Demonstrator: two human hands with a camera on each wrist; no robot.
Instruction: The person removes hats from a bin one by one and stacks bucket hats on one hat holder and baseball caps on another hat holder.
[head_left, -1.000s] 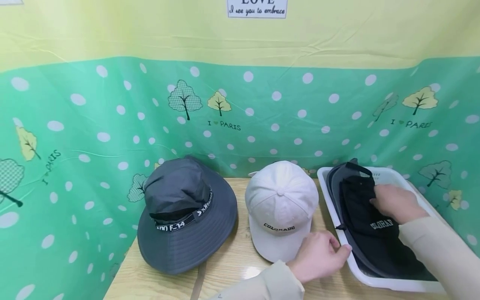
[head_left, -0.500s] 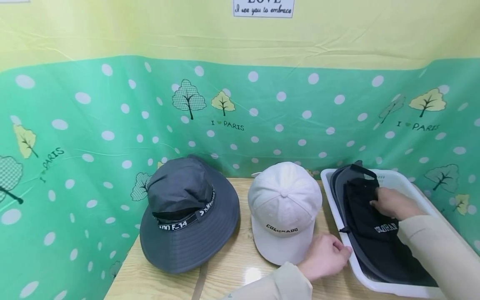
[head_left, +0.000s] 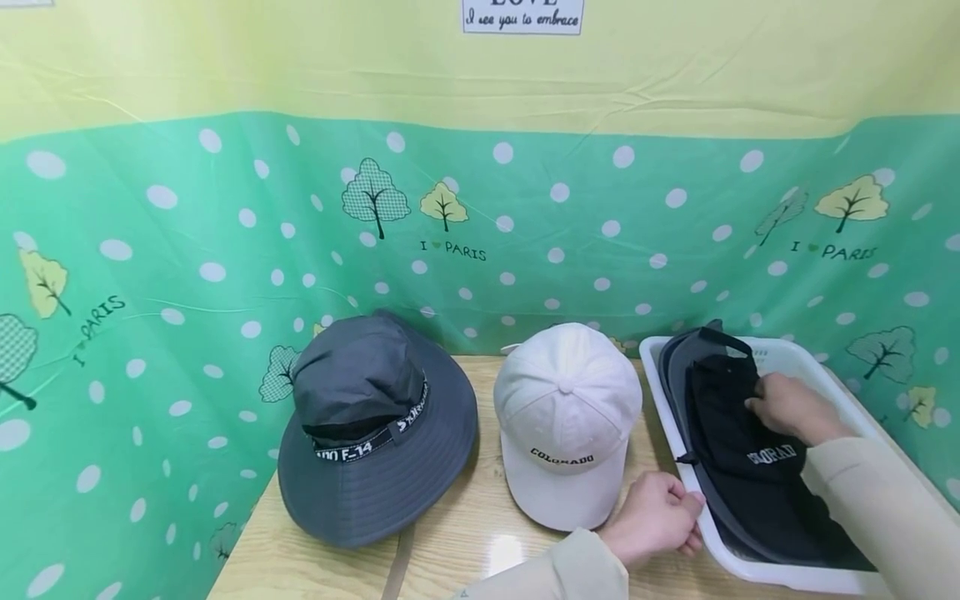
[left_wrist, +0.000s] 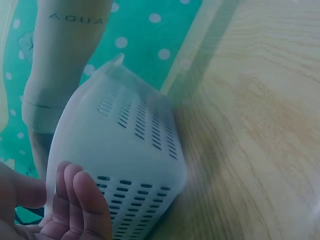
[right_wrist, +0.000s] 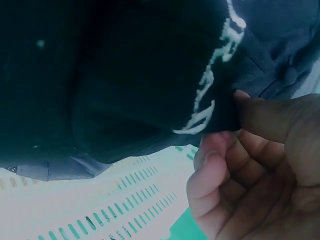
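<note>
Pinching the white basket (head_left: 795, 577) by its left rim with the left hand (head_left: 656, 512), and the black cap (head_left: 727, 417) inside it by an edge with the right hand (head_left: 798, 408), best to ease the cap gently without dragging the gray hat (head_left: 679, 375) beneath.

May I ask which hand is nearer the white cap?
Left: the left hand is beside the white cap; the right hand, farther away, pinches the black cap in the basket.
</note>
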